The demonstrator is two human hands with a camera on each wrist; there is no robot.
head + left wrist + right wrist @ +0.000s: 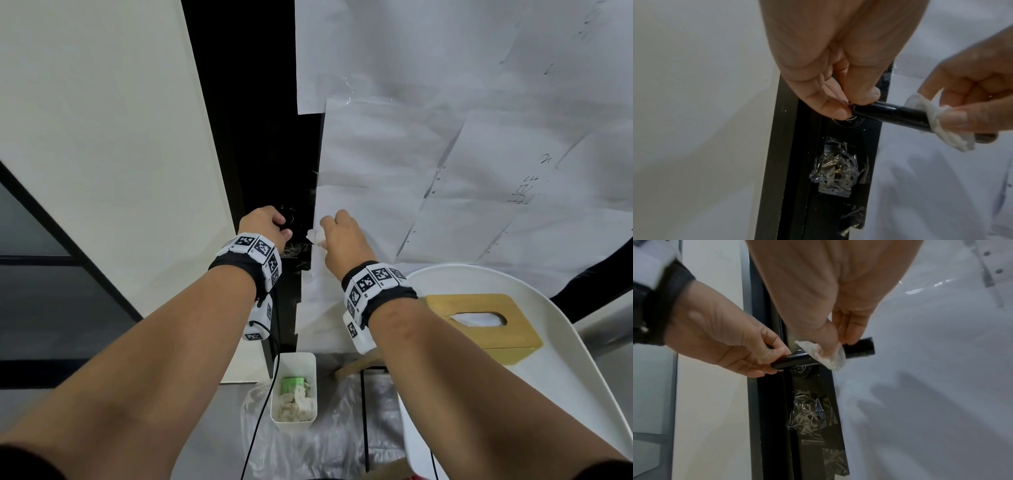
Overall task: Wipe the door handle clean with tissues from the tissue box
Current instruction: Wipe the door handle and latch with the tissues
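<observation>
A black lever door handle [890,114] [859,348] sticks out from the dark door edge [267,137]. My left hand [265,224] [838,100] [731,344] pinches the handle's base end by the round rose. My right hand [342,236] [838,331] [972,105] holds a crumpled white tissue [315,236] [937,125] [824,353] wrapped around the handle near its free end. The wooden tissue box [486,325] with a white tissue in its slot sits on a white surface at the lower right.
A white bin [294,387] with used tissues stands on the floor below the handle, on clear plastic. A white rounded table [565,359] holds the tissue box. Paper sheets [445,137] cover the door. Crinkled clear tape [838,168] sits below the handle.
</observation>
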